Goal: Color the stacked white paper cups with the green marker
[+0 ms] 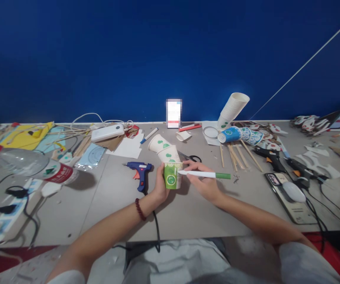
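My left hand (161,184) is wrapped round the left side of a green and white paper cup (170,176), upright near the table's middle. In my right hand (204,186) is a white marker (201,173) with a green end pointing right; its tip meets or nearly meets the cup's right side. Two white paper cups with green prints, one (170,153) in front of the other (158,142), lie just behind the held cup. A pair of scissors (195,158) is partly hidden behind them. Left of my left hand lies a blue glue gun (142,173).
A plastic bottle (40,165) lies at left above a power strip (13,213). Stacked paper cups (235,108) lean at the back right, near wooden sticks (236,157). Black glue guns (300,171) and a phone (290,199) lie at right. A lit phone (174,113) stands against the blue wall.
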Motion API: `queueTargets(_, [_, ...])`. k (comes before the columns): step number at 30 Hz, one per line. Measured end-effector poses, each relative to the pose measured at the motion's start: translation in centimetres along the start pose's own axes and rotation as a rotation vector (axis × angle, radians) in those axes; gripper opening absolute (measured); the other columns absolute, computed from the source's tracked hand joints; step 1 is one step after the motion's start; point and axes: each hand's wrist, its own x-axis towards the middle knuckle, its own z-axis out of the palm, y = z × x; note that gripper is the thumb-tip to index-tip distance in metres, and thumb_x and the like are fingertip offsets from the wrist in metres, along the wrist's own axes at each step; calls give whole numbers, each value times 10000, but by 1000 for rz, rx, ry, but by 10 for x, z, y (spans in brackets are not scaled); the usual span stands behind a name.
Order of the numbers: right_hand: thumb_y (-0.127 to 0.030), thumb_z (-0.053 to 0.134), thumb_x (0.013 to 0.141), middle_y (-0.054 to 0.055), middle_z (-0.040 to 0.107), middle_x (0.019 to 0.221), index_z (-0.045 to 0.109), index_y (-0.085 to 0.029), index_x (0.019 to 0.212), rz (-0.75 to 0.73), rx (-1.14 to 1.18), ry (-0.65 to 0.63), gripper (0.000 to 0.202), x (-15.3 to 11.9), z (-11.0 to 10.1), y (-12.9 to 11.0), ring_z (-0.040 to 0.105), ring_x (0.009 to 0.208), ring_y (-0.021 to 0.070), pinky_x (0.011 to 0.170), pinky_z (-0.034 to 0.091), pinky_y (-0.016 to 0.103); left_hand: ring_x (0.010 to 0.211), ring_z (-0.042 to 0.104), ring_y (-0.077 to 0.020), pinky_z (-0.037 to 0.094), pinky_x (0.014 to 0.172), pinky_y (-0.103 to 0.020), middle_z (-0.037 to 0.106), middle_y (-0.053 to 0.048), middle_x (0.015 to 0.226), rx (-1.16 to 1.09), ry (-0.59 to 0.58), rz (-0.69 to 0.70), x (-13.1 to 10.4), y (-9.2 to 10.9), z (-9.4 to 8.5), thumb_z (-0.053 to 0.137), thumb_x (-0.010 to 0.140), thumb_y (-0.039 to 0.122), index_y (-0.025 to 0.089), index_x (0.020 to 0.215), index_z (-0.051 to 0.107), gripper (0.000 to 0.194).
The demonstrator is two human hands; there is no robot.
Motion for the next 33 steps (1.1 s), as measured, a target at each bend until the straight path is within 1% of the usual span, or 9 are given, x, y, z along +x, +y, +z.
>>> queueTargets(2, [-260,678,829,76,758,1028,689,-247,864,3,4,23,39,0,0,2,708,1049,263,941,549,457,574,633,-175,511,607,-297,714,-43,727,17,-31,-10,0,0,-1,583,823,460,150,851,694,331])
queueTargets(5, [-272,672,843,74,759,1007,687,-248,879,-8,8,34,46,0,0,5,713,1038,262,945,543,457,572,630,-173,519,610,-298,701,-42,705,25,-53,-1,0,0,-2,574,828,466,148,843,691,339])
queueTargets(11, [-285,687,832,74,762,1010,690,-251,877,8,-5,32,57,0,0,4,712,1037,262,944,544,455,556,621,-170,516,607,-301,694,-32,687,20,-46,-18,0,0,-2,624,787,491,154,833,681,345])
queueTargets(15, [-249,691,810,57,764,907,695,-256,816,-3,3,-2,10,0,0,2,692,1092,279,965,535,475,599,639,-165,503,610,-277,725,-38,746,5,-17,6,0,0,-1,628,785,467,149,843,694,330])
queueTargets(18, [-201,685,788,43,752,812,690,-257,771,-13,10,-26,59,0,0,0,679,1116,288,981,525,488,648,654,-159,500,637,-259,741,-33,785,-9,10,27,2,-1,-2,635,782,448,149,845,702,313])
queueTargets(24, [-217,696,776,46,749,802,694,-246,759,-9,7,-28,33,0,0,-1,680,1101,304,972,525,494,668,657,-162,501,665,-267,745,-28,806,-11,8,35,3,-1,-3,648,774,459,151,858,703,324])
queueTargets(26, [-225,695,788,49,756,844,698,-248,780,-10,7,-16,24,0,0,0,683,1102,295,977,525,488,648,653,-163,503,648,-271,740,-31,791,-5,1,24,2,-1,-2,641,778,462,152,858,701,326])
queueTargets(30, [-253,694,815,72,758,1012,704,-255,862,1,-16,18,48,0,0,4,701,1065,271,962,538,467,581,635,-162,499,593,-273,724,-36,737,8,-5,-2,0,0,0,607,802,460,156,841,692,318])
queueTargets(33, [-264,678,837,75,755,1014,697,-250,888,-6,-15,36,56,-1,1,6,707,1050,262,962,539,459,550,623,-163,505,572,-283,716,-40,717,22,-15,-11,-1,1,1,597,809,465,151,840,691,330])
